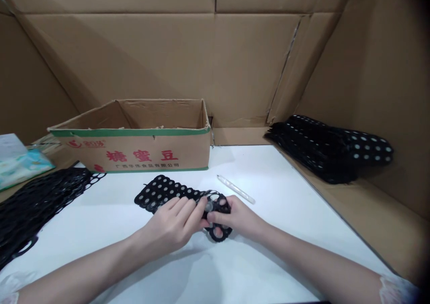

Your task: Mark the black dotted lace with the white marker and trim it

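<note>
- Cuffs of pale lace edge both lower corners; the left one is near the left pile, whose open rings could snag the lace if that arm sweeps sideways.
- Left hand: its fingers are curled narrow over the strip. Pressing unevenly here could twist or stretch the thin black material.
- Right hand: its fingers pinch the strip's near end, thumb on top. A ring hangs below the thumb; a hard pull could tear it.
- The strip lies on the middle of the surface, its dotted far end reaching left, away from the hands. If one hand lets go, the bent end could spring flat. Whether every dot is an open hole, I cannot tell.
- Pen: just beyond the right hand, loose, so a knuckle could set it rolling.
- Box: behind the strip, near the left pile; dragging that pile could catch its corner.
- Right pile: on cardboard past the surface's edge, stacked unevenly, so a bump could make it slide.
</note>
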`<state>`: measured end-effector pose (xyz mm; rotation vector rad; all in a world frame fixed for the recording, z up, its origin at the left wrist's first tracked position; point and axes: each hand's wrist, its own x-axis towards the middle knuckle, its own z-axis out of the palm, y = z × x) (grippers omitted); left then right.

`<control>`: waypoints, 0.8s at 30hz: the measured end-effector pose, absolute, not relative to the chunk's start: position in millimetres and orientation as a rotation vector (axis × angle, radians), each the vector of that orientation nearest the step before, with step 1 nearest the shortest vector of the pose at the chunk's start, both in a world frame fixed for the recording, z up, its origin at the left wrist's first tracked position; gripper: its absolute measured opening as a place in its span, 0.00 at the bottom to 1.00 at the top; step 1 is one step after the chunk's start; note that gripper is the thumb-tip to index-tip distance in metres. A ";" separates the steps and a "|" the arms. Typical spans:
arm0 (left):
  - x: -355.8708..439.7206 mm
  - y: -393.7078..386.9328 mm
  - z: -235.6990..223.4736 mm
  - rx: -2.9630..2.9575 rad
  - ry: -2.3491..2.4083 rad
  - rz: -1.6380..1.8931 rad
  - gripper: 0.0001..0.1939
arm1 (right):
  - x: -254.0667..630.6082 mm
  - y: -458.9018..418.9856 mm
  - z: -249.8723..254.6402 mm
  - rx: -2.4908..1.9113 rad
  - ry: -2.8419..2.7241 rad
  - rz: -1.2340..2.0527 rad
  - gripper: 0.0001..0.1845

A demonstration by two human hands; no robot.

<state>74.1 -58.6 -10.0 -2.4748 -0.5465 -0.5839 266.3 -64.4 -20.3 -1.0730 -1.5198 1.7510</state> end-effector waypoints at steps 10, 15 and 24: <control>80.4 -67.3 -14.8 -2.981 -1.111 -0.529 0.08 | 264.6 -70.6 -25.0 -0.966 -1.655 1.672 0.14; 81.3 -65.3 -16.1 -3.196 -1.469 -0.406 0.09 | 260.4 -71.8 -29.5 -1.016 -1.670 1.602 0.10; 89.0 -65.0 -21.5 -3.189 -1.783 -0.478 0.09 | 258.5 -72.9 -33.7 -1.082 -1.806 1.441 0.10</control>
